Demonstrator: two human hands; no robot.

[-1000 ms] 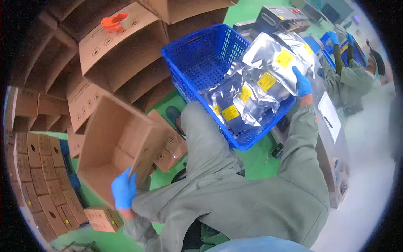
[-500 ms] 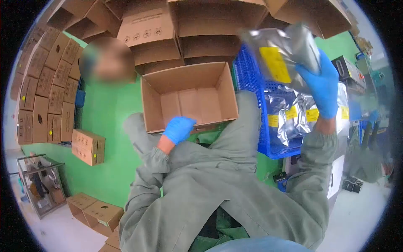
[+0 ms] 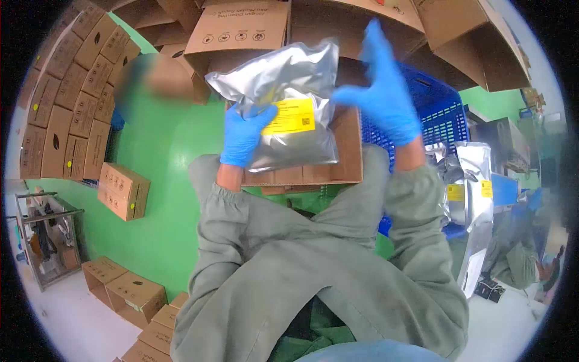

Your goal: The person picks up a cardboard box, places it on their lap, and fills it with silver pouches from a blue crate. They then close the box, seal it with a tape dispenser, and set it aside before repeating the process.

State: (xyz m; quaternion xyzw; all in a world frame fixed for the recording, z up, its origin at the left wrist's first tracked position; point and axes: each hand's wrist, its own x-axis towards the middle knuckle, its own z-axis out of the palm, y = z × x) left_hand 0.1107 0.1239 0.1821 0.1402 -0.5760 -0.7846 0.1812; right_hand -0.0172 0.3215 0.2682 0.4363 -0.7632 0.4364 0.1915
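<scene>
Pouch (image 3: 283, 114) now over box (image 3: 347, 160), passed to left hand (image 3: 242, 136) grip; right hand (image 3: 380, 90), at 3 o'clock, open and empty

The open carton (image 3: 338, 163) on my lap is my landmark. Over its opening is the foil pouch (image 3: 283, 114), with my left hand (image 3: 244, 136) on the pouch's left edge. My right hand (image 3: 383, 90) is above the carton's right side, apart from the pouch. Right of the carton stands the crate (image 3: 443, 114), and more pouches (image 3: 473, 181) are at its right. Behind the carton are stacked boxes (image 3: 238, 30). Far left of the carton, a single box (image 3: 123, 190) lies on the floor.
</scene>
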